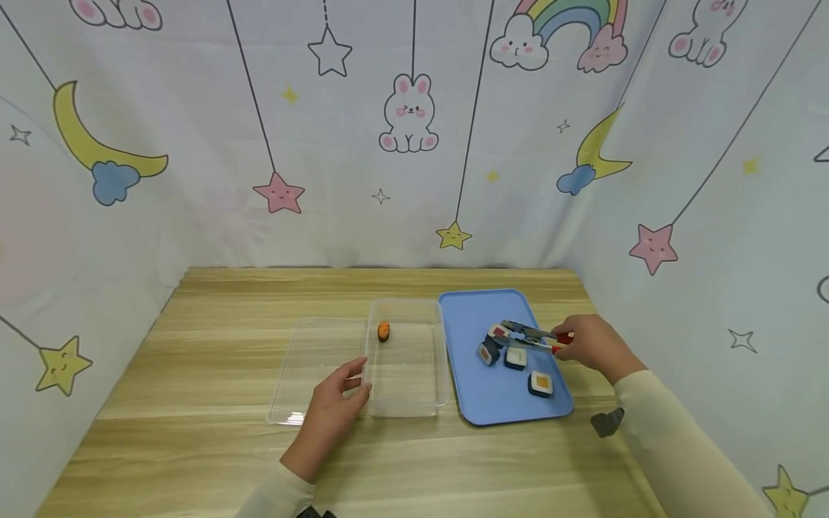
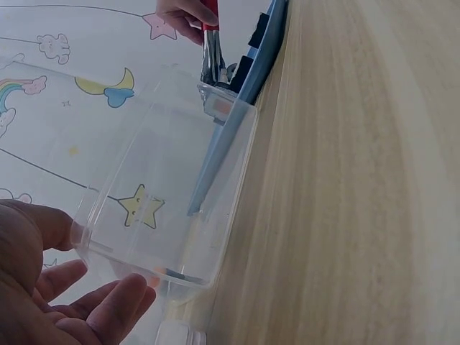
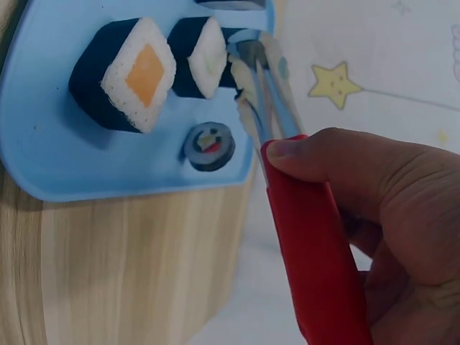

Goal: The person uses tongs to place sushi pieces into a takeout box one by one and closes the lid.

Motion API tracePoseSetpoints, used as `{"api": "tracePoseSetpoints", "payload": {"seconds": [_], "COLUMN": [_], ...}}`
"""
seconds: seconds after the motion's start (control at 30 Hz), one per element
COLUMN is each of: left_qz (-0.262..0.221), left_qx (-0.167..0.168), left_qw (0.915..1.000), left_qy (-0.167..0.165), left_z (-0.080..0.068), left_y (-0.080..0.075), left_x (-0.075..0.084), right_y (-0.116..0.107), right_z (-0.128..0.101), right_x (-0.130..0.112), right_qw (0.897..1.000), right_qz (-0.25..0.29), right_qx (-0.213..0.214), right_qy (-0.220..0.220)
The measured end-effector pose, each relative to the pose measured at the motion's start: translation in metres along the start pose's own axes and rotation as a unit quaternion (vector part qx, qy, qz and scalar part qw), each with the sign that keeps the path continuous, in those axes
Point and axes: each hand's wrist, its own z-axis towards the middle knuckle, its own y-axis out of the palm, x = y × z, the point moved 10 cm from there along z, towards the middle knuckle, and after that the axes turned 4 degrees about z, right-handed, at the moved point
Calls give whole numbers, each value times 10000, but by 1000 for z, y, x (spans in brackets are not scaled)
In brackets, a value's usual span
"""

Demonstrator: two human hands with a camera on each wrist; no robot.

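Note:
My right hand [image 1: 592, 347] holds metal food tongs [image 3: 309, 244] by their red handles, thumb pressed along the near handle. The tongs' tips reach over a blue tray [image 1: 501, 399], close around a toy sushi roll [image 1: 497, 330] with a red centre. Beside it lie a dark-wrapped roll [image 1: 488, 352], a roll with a pale centre [image 1: 515, 357] and one with an orange-yellow centre [image 3: 146, 68]. At the left wall of a clear plastic box [image 1: 406, 413], my left hand [image 1: 334, 400] rests its thumb and fingertips. Inside the box sits an orange-topped sushi piece [image 1: 383, 331].
A clear flat lid [image 1: 317, 374] lies left of the box on the wood-grain table [image 1: 214, 388]. The tray stands right against the box's right side. A white curtain [image 1: 337, 129] with cartoon prints hangs behind the table and along both sides.

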Motion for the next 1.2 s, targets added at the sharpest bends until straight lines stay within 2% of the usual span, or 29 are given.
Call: {"api": "tracePoseSetpoints", "payload": {"seconds": [0.33,0.53,0.63,0.93,1.2], "left_qz": [-21,-12,-13,-76,-92], "left_qx": [8,-46,-65,-70,-54], "left_qw": [10000,10000,9999,9999,9999], "left_qy": [-22,-66,-90,-86,-82], "left_z": [2,2,1,0,0], "left_y": [0,1,1,1,2], "left_x": [-2,-2,-1,0,-2], "right_y": [-6,-19,-28,-34,-14], "right_z": [2,4,7,27,47], "right_x": [0,-4,-13,-65,-130], "right_qw": [9999,9992,9983,9964,9930], "right_qz": [68,330,488,692,535], "right_qx": [109,226,290,187,-68], "right_qy": [-83,-60,-162,-449,-1047]}}
